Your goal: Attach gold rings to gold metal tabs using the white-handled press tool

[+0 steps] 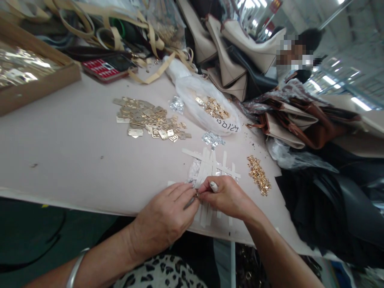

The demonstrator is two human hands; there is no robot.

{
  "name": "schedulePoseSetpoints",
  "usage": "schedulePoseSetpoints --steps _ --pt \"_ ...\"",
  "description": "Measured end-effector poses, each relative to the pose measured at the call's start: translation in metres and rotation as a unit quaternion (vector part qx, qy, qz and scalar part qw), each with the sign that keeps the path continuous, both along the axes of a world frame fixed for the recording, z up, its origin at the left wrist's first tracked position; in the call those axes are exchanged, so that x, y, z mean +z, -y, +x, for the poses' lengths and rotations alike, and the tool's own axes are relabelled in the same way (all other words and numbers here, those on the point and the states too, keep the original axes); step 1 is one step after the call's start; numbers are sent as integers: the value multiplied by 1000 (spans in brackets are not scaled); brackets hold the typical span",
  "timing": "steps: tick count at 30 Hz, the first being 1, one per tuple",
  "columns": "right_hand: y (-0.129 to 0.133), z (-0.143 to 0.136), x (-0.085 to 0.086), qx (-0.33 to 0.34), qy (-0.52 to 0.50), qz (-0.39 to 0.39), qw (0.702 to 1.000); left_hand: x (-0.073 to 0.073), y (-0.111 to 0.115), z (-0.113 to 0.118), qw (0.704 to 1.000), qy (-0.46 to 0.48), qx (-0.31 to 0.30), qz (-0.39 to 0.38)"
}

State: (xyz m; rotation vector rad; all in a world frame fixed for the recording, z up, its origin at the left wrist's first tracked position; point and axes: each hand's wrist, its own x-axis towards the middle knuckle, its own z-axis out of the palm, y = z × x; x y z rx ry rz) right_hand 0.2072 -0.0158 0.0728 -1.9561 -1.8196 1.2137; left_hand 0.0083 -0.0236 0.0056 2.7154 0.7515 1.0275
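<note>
My left hand [172, 206] and my right hand [223, 196] meet near the table's front edge, fingertips pinched together around something small and metallic that I cannot make out. A white-tipped item shows between the fingers of my right hand. Just beyond them, crossed whitish strips [207, 162] lie over clear plastic. A small heap of silver pieces [213, 139] sits behind the strips, and small gold pieces [259, 176] form a pile to the right. Flat gold plates [144, 116] are spread at the left. An open plastic bag [199, 86] holds more gold pieces.
A cardboard box [64, 82] of shiny metal parts stands at the far left, beside a red-and-black item [105, 67]. Beige straps [156, 74] lie at the back. Bags [288, 124] and black material [327, 204] crowd the right. A person [297, 56] is in the background.
</note>
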Motion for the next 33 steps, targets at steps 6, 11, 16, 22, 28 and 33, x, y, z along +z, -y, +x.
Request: schedulePoseSetpoints --steps 6,11,16,22,28,33 --pt "-4 -3 4 46 42 -20 998 -2 -1 2 1000 17 2 6" --pt "-3 -4 2 84 88 31 992 -4 0 1 1000 3 -9 -5" --pt "8 8 17 -17 -5 92 996 -1 -1 0 1000 3 -10 -4" --pt "22 18 31 -311 -424 231 819 -1 -1 1 1000 13 -19 -16" --pt "10 15 -12 -387 -623 234 638 -3 1 -2 1000 0 -13 -14" --pt "2 13 -34 -418 -660 222 583 -2 2 -4 1000 -7 -12 -16"
